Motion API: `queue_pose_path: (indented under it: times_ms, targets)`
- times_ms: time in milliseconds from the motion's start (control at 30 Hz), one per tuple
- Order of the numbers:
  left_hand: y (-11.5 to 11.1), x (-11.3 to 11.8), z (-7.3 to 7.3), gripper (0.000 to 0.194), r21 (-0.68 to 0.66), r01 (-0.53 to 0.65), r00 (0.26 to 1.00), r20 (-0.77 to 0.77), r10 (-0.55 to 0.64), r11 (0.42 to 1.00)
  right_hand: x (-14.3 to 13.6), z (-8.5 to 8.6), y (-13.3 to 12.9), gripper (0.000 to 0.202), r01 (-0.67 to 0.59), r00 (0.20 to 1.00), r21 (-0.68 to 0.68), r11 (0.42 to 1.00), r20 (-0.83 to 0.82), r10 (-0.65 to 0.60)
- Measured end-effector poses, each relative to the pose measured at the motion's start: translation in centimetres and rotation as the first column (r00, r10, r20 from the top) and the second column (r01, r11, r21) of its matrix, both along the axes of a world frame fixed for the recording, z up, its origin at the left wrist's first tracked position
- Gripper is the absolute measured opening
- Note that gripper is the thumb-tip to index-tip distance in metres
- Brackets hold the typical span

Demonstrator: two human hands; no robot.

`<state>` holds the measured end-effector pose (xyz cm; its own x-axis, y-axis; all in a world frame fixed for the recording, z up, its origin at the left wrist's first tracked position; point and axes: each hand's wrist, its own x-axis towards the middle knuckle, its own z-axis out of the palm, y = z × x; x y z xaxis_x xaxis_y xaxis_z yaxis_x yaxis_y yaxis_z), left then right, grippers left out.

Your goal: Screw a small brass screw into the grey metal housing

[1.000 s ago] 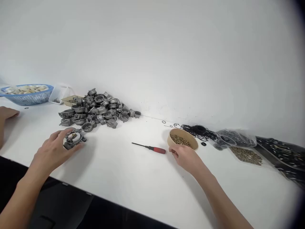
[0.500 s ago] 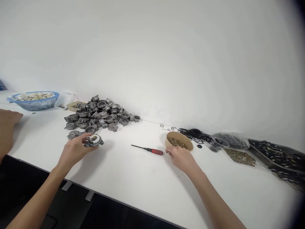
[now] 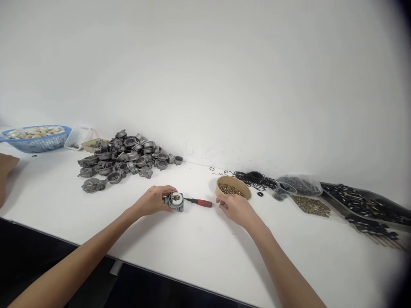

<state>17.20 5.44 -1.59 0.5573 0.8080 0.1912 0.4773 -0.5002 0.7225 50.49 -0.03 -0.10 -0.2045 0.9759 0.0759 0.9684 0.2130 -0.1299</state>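
1. Holds a gray metal part (image 3: 180, 207) just in front of the body, near the screwdriver (image 3: 204, 203), left hand (image 3: 153, 200) fingers clamped on its side, white round top (image 3: 177, 197) up, likely for easy seeing.
2. Bends right hand (image 3: 237, 208) fingers inward by the bowl (image 3: 247, 193), likely for quick reach to the little screws (image 3: 228, 189); cannot tell if pinching one.
3. Keeps the screwdriver handle toward the right hand, perhaps for easy grabbing.
4. Leaves the metal pile (image 3: 130, 155) farther back on the surface (image 3: 189, 256), maybe for elbow room.
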Motion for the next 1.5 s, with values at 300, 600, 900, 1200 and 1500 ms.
queue_pose_path:
  times_ms: [300, 600, 900, 1200, 1500]
  targets:
    - [0.0, -0.7, -0.7, 0.068, -0.028, 0.091, 0.995, -0.039, -0.092, 0.995, -0.1, 0.0, -0.4, 0.032, -0.047, 0.997, -0.031, 0.998, -0.057, 0.046]
    - [2.9, -12.9, 4.9, 0.066, 0.289, -0.583, 0.690, -0.318, 0.650, 0.760, -0.3, 0.5, -0.7, 0.039, -0.035, 0.999, -0.087, 0.996, -0.021, 0.034]
    - [6.7, -17.4, 5.0, 0.088, 0.199, -0.515, 0.588, -0.626, 0.512, 0.834, -0.6, 0.1, -0.3, 0.036, -0.016, 1.000, -0.091, 0.996, -0.011, 0.015]
    - [7.5, -17.0, 4.9, 0.083, 0.280, -0.477, 0.613, -0.574, 0.543, 0.833, -0.5, -0.3, -0.1, 0.042, -0.002, 1.000, -0.090, 0.996, -0.002, 0.002]
    - [4.1, -10.8, 9.2, 0.084, 0.106, -0.333, 0.900, -0.261, 0.350, 0.937, -0.9, -0.4, 0.0, 0.050, 0.025, 1.000, -0.086, 0.996, 0.016, -0.024]
